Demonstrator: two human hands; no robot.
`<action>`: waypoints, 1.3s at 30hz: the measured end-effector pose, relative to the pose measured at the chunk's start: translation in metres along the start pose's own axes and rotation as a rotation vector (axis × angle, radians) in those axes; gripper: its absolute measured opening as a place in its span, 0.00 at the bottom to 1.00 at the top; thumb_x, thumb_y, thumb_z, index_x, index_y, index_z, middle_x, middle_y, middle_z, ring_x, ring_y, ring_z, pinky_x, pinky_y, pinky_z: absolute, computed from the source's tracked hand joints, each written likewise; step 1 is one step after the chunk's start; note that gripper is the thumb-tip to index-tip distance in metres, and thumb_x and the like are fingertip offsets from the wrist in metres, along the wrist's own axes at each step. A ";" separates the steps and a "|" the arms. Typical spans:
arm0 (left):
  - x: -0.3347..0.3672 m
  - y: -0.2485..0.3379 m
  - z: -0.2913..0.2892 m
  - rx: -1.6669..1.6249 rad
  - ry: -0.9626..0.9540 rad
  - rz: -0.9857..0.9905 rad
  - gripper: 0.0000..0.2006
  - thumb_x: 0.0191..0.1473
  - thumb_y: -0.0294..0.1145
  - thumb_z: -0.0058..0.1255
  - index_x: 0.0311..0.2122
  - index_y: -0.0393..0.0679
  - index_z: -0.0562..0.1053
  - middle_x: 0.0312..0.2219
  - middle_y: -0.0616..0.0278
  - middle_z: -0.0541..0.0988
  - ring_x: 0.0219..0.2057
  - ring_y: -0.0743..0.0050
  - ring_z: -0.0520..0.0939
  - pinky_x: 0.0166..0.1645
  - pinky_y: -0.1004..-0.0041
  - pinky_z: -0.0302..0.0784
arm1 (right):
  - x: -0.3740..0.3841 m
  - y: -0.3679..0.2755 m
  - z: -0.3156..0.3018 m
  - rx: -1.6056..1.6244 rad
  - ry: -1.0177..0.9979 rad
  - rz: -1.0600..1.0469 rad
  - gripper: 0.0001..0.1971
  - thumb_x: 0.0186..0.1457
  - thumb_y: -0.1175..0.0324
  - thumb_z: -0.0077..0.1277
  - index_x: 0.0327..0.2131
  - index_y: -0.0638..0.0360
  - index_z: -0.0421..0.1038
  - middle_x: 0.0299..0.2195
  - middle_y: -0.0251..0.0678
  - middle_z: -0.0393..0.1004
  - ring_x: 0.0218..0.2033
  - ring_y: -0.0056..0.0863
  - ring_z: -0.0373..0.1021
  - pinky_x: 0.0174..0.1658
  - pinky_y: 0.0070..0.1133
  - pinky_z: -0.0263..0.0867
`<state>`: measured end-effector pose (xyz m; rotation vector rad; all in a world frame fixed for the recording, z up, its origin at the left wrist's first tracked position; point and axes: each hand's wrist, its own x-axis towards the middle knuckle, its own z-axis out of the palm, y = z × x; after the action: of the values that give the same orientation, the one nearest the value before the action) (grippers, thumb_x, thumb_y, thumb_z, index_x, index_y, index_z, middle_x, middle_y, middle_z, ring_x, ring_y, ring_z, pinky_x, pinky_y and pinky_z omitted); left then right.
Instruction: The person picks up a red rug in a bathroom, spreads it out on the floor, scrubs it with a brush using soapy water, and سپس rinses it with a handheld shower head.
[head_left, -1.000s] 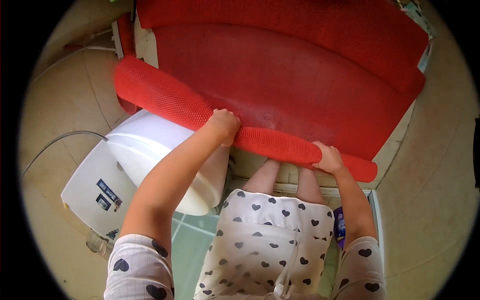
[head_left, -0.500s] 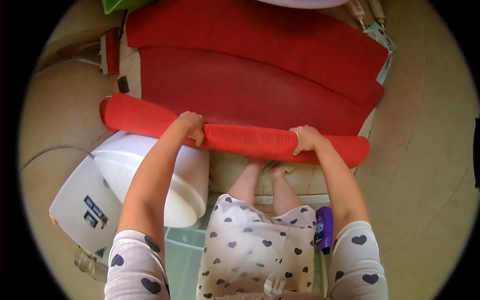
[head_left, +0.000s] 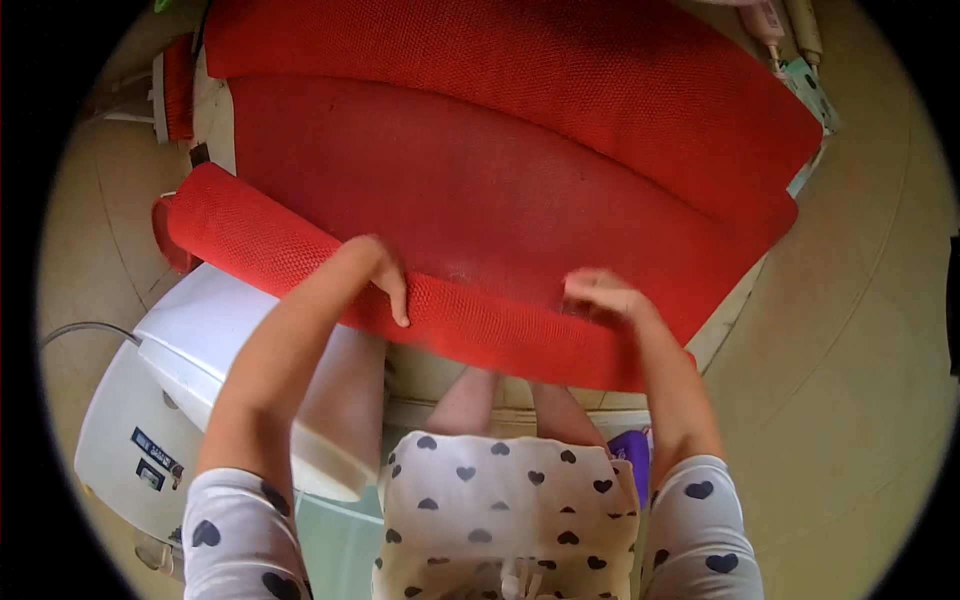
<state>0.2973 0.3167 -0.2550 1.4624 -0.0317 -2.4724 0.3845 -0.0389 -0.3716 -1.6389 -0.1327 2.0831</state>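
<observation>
While its far part lies spread out, one red, textured, flexible mat (head_left: 500,180) is rolled along its near edge, before me. One glossy white toilet (head_left: 200,335), at left; inside hidden. My left hand (head_left: 380,275): curved over the roll, thumb down its front, fingers and firmness hidden. My right hand (head_left: 607,293): blurred, loosely open at the roll, gripping nothing visible; contact unclear. One purple plastic bottle (head_left: 632,458), at right; contents hidden.

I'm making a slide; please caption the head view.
Left hand on the rolled end of a red mat, right hand blurred close by.
</observation>
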 end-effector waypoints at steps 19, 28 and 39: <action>-0.001 0.009 0.002 -0.190 -0.071 -0.114 0.45 0.22 0.55 0.65 0.51 0.44 0.65 0.51 0.56 0.65 0.49 0.62 0.70 0.49 0.68 0.67 | -0.048 -0.250 -0.184 -1.286 0.910 -0.276 0.20 0.34 0.63 0.63 0.31 0.67 0.71 0.46 0.51 0.64 0.48 0.41 0.61 0.51 0.29 0.59; -0.023 0.026 0.040 0.049 0.344 -0.066 0.35 0.24 0.60 0.61 0.40 0.49 0.75 0.40 0.67 0.76 0.44 0.71 0.74 0.47 0.74 0.67 | -0.122 -0.258 -0.105 -1.328 1.017 -0.383 0.20 0.36 0.75 0.52 0.39 0.57 0.70 0.27 0.41 0.73 0.30 0.40 0.70 0.38 0.32 0.66; -0.044 0.032 0.081 -0.048 0.662 -0.043 0.27 0.28 0.49 0.64 0.38 0.51 0.76 0.38 0.70 0.77 0.44 0.74 0.75 0.44 0.75 0.69 | -0.275 -0.460 -0.113 -1.361 1.121 -0.410 0.16 0.45 0.69 0.53 0.41 0.57 0.71 0.22 0.40 0.74 0.22 0.29 0.70 0.33 0.26 0.66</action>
<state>0.2546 0.2865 -0.1726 2.1892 0.1855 -1.8814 0.6782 0.2236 0.0084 -2.8326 -1.5206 0.3459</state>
